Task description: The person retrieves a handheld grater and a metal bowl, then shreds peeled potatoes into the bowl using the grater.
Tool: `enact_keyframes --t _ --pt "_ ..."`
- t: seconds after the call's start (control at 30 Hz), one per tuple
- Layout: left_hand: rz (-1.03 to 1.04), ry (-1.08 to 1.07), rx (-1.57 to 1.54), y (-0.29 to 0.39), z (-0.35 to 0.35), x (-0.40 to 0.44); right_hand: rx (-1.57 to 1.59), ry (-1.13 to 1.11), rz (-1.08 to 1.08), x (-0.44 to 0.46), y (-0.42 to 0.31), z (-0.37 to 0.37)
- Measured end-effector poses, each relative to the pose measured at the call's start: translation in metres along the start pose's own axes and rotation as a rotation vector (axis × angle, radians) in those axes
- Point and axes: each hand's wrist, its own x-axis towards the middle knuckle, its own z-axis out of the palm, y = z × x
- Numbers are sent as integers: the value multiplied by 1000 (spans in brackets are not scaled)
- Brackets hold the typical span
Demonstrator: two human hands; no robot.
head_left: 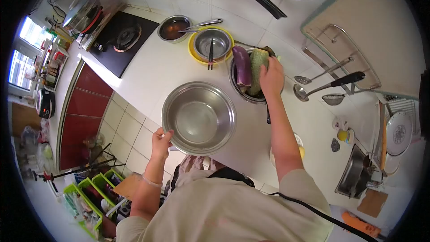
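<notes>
My left hand (162,142) grips the near left rim of a wide metal basin (199,118), thumb over the edge. Nothing lies in the basin. My right hand (272,79) is closed round the right side of a speckled green squash (257,72), its fingertips partly hidden. The squash lies beside a purple eggplant (242,65) in a dark-rimmed pan (232,80) at the back of the white counter. Other produce under and behind them is mostly covered.
Behind the basin are a small metal bowl with chopsticks (210,54) in a yellow bowl (192,50), and a saucepan of brown liquid (175,28). A cooktop (122,40) is at left. Ladles (304,92) hang at right, above a sink (351,170). A bowl (297,141) sits beneath my right arm.
</notes>
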Motion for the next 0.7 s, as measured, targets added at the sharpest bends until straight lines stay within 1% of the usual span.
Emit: enact_keyframes --t 0.03,0.07,0.13,0.17,0.23,0.3,0.37,0.47,0.5,0.57,0.6,0.67,0.7 --pt "1 6 -2 -1 -2 -1 67 -11 -114 20 -19 8" --pt "5 22 -17 -1 1 -1 72 -9 -122 41 -26 22" --pt "21 33 -45 -5 -1 1 -28 -356 -19 86 -40 55" --pt "17 48 -42 -6 -3 1 -23 -344 -29 103 -38 77" --pt "47 10 -55 -9 -8 0 -264 -693 121 132 -23 119" --pt "-23 5 -81 3 -8 -7 -363 -769 139 142 -28 127" --pt "-1 10 -136 4 -14 -10 -476 -784 98 151 -19 151" --pt "-56 -1 -227 4 -26 -14 -557 -823 103 161 -15 172" --pt "-51 9 -234 7 -28 -14 -555 -822 90 162 -17 172" --pt "-43 53 -243 10 -31 -18 -558 -781 -61 158 -15 169" --pt "-45 48 -243 10 -33 -17 -561 -781 -56 157 -17 164" --pt "1 71 -221 10 -38 -15 -602 -742 -162 155 -14 144" --pt "-2 52 -217 7 -40 -11 -611 -738 -144 153 -10 133"
